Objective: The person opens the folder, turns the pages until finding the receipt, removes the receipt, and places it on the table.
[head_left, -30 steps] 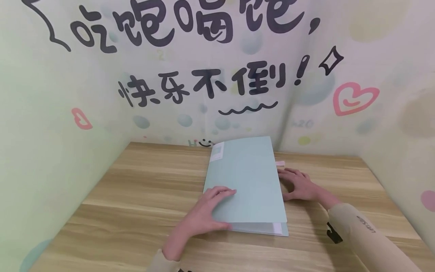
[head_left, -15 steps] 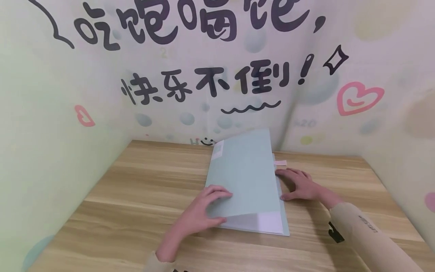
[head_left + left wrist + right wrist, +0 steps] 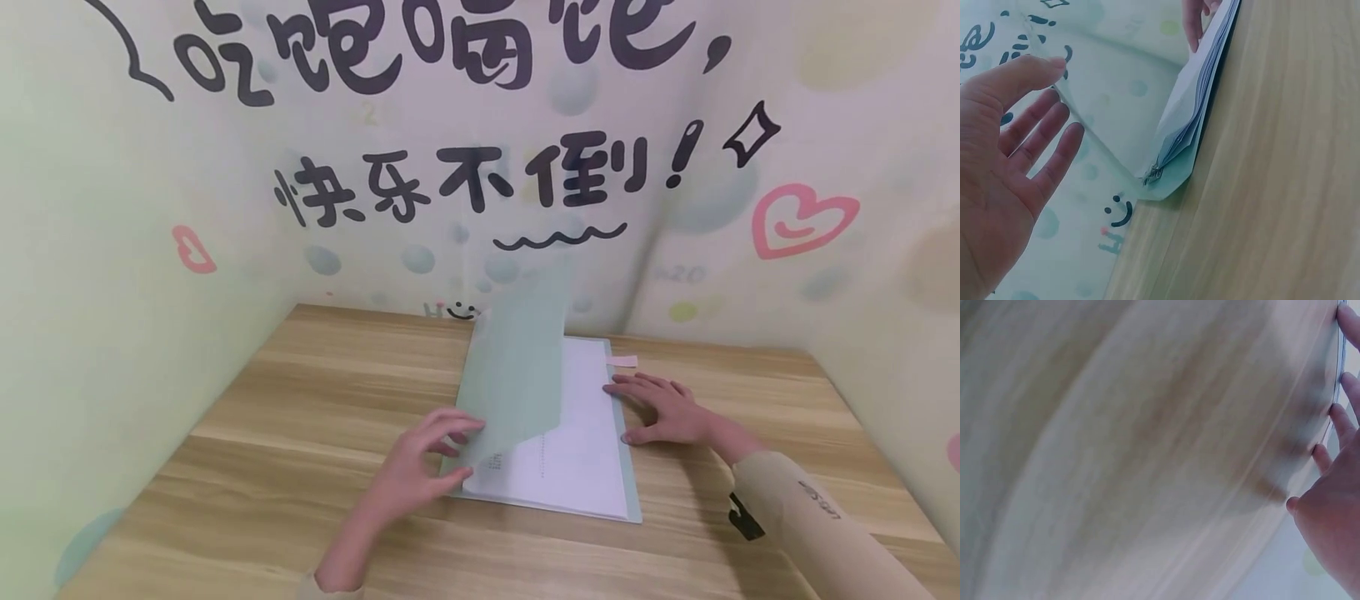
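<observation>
A pale blue-green folder (image 3: 517,367) lies half open on the table, its front cover raised and tilted toward the left. White paper sheets (image 3: 588,442) show inside, with small print on the top one. My left hand (image 3: 412,475) holds the cover's near edge, thumb on the inner side and fingers on the outer side. In the left wrist view a stack of sheets (image 3: 1188,100) fans slightly beside a metal fastener (image 3: 1152,175) at the spine. My right hand (image 3: 667,414) rests its fairly straight fingers along the folder's right edge.
The wood-grain table (image 3: 300,433) spreads around the folder. A small pink tab (image 3: 622,362) sticks out at the folder's far right. A wall (image 3: 390,292) with large black lettering and pink hearts stands behind, close to the table's far edge.
The cover has swung up and leftward from almost closed, baring the top sheet. My left hand has moved left along with it. My right hand stays by the right edge.
</observation>
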Available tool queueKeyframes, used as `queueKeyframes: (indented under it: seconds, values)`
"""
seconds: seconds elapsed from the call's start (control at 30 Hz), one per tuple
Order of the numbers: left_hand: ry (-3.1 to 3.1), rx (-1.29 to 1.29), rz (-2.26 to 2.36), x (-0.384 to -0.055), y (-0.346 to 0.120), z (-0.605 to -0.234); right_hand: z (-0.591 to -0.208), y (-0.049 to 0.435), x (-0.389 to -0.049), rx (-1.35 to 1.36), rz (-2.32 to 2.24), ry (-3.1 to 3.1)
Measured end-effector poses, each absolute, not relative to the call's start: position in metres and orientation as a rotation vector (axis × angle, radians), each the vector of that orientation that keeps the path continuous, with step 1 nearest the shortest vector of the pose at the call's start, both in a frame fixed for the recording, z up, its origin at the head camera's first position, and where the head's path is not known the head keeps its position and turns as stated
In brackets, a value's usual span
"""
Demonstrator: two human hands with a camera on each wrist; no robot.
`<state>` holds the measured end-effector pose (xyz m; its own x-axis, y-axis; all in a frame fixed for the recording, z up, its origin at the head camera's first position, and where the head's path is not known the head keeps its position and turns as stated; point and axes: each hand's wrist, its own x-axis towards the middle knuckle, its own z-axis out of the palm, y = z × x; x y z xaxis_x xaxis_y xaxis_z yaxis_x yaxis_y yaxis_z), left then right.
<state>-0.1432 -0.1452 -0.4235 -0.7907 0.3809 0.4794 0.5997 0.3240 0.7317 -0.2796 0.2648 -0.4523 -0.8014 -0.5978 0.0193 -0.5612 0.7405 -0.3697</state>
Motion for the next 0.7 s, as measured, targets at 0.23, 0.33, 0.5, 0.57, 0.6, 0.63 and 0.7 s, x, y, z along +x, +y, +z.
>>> queueKeyframes:
  seconds: [0.23,0.33,0.5,0.57,0.6,0.63,0.7]
  values:
    - [-2.302,-0.816,-1.503,-0.137,-0.160,-0.423,-0.450,0.261,-0.278,-0.979,-0.557,2.834]
    - [-2.269,-0.785,-1.538,-0.135,-0.164,-0.423,-0.448,0.259,-0.277,-0.967,-0.557,2.828]
    - [-2.189,-0.769,-1.584,-0.135,-0.167,-0.421,-0.445,0.259,-0.276,-0.960,-0.546,2.833]
    - [-2.159,-0.768,-1.580,-0.134,-0.166,-0.417,-0.446,0.260,-0.277,-0.959,-0.542,2.835]
    - [-2.142,-0.768,-1.571,-0.134,-0.166,-0.414,-0.446,0.261,-0.276,-0.961,-0.540,2.834]
    - [-2.123,-0.768,-1.565,-0.134,-0.167,-0.411,-0.446,0.261,-0.276,-0.962,-0.539,2.833]
    - [-2.098,-0.755,-1.545,-0.133,-0.167,-0.402,-0.447,0.261,-0.277,-0.964,-0.542,2.828]
